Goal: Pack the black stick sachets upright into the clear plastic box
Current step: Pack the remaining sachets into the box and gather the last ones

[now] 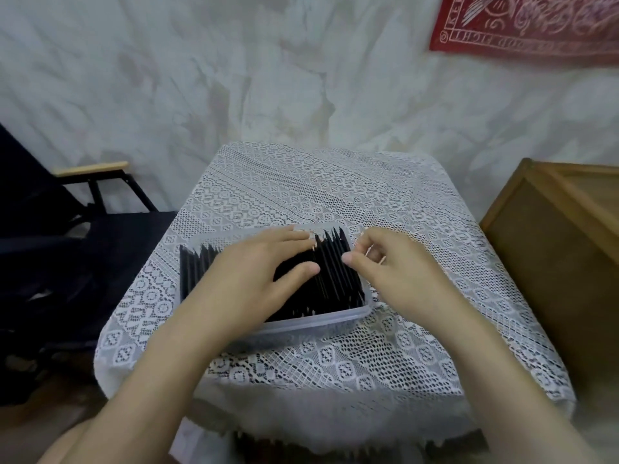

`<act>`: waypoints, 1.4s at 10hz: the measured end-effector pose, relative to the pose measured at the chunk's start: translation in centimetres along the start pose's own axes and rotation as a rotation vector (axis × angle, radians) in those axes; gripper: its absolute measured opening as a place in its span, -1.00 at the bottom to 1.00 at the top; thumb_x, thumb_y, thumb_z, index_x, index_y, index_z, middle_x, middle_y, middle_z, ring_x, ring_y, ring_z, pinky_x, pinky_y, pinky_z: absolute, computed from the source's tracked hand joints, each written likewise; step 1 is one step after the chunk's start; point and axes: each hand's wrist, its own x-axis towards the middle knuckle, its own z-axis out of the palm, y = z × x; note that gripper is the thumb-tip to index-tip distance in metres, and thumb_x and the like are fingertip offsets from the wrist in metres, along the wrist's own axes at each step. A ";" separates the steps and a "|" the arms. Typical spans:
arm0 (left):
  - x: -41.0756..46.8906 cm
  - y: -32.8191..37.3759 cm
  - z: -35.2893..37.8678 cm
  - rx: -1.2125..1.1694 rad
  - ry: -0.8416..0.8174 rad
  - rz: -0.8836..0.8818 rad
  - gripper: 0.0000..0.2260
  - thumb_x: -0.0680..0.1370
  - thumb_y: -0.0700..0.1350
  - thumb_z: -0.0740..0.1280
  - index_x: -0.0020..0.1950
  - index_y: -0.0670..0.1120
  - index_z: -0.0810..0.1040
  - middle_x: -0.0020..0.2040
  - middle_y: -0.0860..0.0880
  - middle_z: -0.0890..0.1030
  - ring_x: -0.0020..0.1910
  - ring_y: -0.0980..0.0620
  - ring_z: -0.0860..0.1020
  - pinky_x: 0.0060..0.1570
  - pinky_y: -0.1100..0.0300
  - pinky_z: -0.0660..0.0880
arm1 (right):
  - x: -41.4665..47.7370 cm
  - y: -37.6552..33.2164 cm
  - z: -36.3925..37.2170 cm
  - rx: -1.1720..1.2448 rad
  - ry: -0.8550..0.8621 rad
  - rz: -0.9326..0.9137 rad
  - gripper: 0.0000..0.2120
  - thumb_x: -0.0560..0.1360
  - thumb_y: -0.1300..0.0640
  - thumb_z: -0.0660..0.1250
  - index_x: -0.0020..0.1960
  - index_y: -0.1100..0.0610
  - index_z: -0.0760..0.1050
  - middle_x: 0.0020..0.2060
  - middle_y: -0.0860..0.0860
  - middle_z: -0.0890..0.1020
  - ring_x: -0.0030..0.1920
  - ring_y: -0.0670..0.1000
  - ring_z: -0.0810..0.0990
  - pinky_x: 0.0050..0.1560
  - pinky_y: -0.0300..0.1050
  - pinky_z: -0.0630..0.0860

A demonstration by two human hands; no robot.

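Lying flat, left hand [261, 272] presses black sachets [335, 283].

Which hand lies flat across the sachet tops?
The left hand: fingers stretched flat over the black stick sachets in the clear plastic box. The right hand curls at the box's right end.

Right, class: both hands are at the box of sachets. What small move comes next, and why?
Probably the right hand should close up the sachets at the right end of the box: they fan apart; the left hand lies on the row.
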 end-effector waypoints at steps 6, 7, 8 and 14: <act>-7.4 -4.6 -0.9 0.004 0.079 -0.102 -0.36 0.59 0.42 -0.04 0.59 0.14 0.25 0.60 0.23 0.16 0.57 0.28 0.04 0.58 0.01 0.05 | -3.3 0.5 2.7 -0.071 -0.173 -0.054 -0.29 0.63 -0.34 -0.05 0.64 -0.18 -0.29 0.63 -0.19 -0.07 0.60 -0.14 0.02 0.60 -0.02 0.04; -8.1 -4.6 -0.7 -0.058 0.166 -0.107 -0.39 0.59 0.39 0.06 0.56 0.14 0.32 0.59 0.23 0.18 0.58 0.26 0.05 0.55 0.04 0.14 | -3.3 0.5 2.8 -0.056 -0.190 -0.051 -0.29 0.61 -0.38 -0.07 0.64 -0.19 -0.25 0.62 -0.23 -0.15 0.59 -0.20 -0.08 0.62 0.06 -0.01; -9.0 -4.6 -0.2 -0.080 0.227 -0.147 -0.33 0.56 0.41 0.10 0.58 0.10 0.29 0.60 0.25 0.14 0.58 0.25 0.03 0.53 0.09 0.13 | -3.5 0.6 3.1 -0.002 -0.199 -0.042 -0.23 0.54 -0.51 -0.10 0.63 -0.26 -0.23 0.63 -0.24 -0.14 0.61 -0.18 -0.11 0.62 0.14 -0.01; -4.5 -3.3 1.5 -0.371 0.131 -0.249 -0.13 0.39 0.54 0.22 0.61 0.21 0.12 0.57 0.40 0.03 0.55 0.31 0.05 0.55 -0.09 0.15 | -3.5 3.4 0.8 0.163 -0.088 0.027 0.00 0.37 -0.25 0.55 0.57 -0.38 -0.05 0.07 -0.73 0.23 0.06 -0.46 0.43 0.11 -0.35 0.35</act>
